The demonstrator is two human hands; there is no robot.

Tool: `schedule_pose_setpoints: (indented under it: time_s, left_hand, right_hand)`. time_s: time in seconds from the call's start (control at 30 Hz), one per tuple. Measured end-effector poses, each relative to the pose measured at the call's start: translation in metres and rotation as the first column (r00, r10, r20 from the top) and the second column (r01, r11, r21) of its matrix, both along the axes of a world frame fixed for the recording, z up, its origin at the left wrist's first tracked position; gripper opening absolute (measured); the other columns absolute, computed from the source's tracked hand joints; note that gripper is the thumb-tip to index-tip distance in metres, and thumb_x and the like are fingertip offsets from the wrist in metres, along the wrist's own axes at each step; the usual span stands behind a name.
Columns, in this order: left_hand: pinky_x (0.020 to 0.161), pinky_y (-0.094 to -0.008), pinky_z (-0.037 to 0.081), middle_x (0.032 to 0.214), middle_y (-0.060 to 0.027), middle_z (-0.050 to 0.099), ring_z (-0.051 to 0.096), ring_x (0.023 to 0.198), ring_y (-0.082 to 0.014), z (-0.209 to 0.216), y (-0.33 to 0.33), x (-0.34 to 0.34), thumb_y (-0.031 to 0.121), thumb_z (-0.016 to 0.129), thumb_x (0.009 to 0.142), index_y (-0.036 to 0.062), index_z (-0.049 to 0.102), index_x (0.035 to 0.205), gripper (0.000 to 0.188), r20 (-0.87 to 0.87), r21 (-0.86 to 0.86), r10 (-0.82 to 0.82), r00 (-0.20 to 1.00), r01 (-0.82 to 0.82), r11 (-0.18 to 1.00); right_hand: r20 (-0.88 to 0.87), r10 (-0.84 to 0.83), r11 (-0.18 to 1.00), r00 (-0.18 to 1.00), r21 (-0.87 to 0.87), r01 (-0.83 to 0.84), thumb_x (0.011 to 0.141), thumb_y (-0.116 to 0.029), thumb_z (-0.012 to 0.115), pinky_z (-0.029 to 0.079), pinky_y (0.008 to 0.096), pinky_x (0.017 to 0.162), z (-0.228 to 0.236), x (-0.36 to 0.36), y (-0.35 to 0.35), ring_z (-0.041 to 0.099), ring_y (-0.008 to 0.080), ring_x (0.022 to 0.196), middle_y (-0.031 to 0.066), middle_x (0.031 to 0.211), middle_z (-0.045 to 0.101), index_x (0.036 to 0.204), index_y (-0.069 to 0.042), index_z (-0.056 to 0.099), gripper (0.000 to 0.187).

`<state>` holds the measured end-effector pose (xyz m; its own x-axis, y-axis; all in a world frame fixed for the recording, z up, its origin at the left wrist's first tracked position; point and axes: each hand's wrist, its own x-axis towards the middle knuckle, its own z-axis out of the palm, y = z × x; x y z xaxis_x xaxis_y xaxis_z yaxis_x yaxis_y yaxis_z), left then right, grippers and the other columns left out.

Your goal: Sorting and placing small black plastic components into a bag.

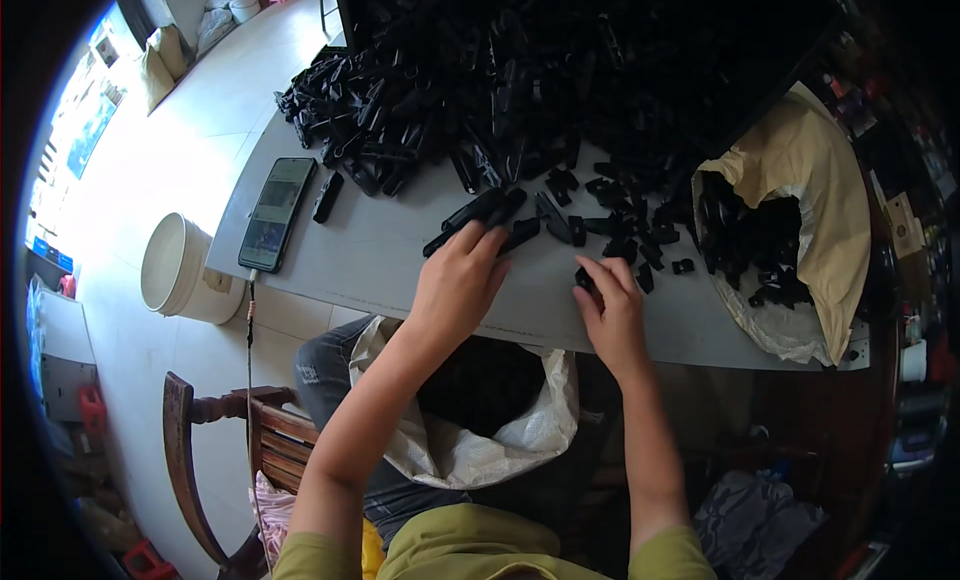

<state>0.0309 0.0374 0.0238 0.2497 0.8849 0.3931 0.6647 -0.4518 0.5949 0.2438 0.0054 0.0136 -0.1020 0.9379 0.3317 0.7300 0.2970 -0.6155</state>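
My left hand has its fingers closed over a few long black plastic pieces at the table's near side. Between thumb and fingertips, my right hand pinches a small black plastic piece, mostly covered by the fingers. Just beyond that hand lies a loose scatter of short black pieces. A slim black piece rests between the two hands. Farther back rises a large heap of long black plastic parts, too dark and tangled to tell apart.
A phone on a cable lies at the grey table's left. At right, an open sack holds black parts. Another white sack with dark contents sits open at my lap. A bucket and wooden chair stand left.
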Motion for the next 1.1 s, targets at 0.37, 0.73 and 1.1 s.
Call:
schedule_pose_setpoints:
  time_s: [0.37,0.73,1.1]
  left_hand:
    - [0.079,-0.0387,0.046,0.097,-0.0097,0.055,0.054,0.092,-0.0295,-0.012,-0.019,0.003,0.007,0.076,0.068,0.0069,0.057,0.089,0.028,-0.013,0.008,-0.325,0.945,0.325,0.946]
    - [0.080,-0.0366,0.051,0.096,-0.0123,0.064,0.063,0.090,-0.0304,-0.018,-0.010,-0.009,0.001,0.076,0.070,0.0008,0.066,0.092,0.024,0.275,-0.232,-0.355,0.894,0.419,0.878]
    - [0.086,-0.0384,0.050,0.105,-0.0135,0.062,0.061,0.097,-0.0315,-0.011,0.015,0.000,0.001,0.067,0.076,0.0016,0.065,0.104,0.028,0.102,-0.001,-0.369,0.924,0.371,0.929]
  right_hand:
    - [0.138,-0.001,0.991,0.990,0.131,-0.018,0.071,-0.001,0.076,0.050,0.0322,0.072,-0.002,0.016,-0.017,0.063,0.0270,0.081,0.0110,0.093,0.064,0.095,0.002,0.065,0.027]
    - [-0.132,0.274,0.940,0.953,-0.171,-0.294,0.066,-0.002,0.080,0.051,0.0306,0.069,0.010,0.017,-0.001,0.064,0.0208,0.080,0.0089,0.090,0.064,0.093,0.001,0.069,0.029]
    - [-0.209,0.011,0.985,0.978,-0.168,-0.047,0.080,-0.005,0.071,0.052,0.0336,0.071,0.013,-0.013,0.028,0.063,0.0245,0.085,0.0126,0.102,0.060,0.106,0.001,0.066,0.028]
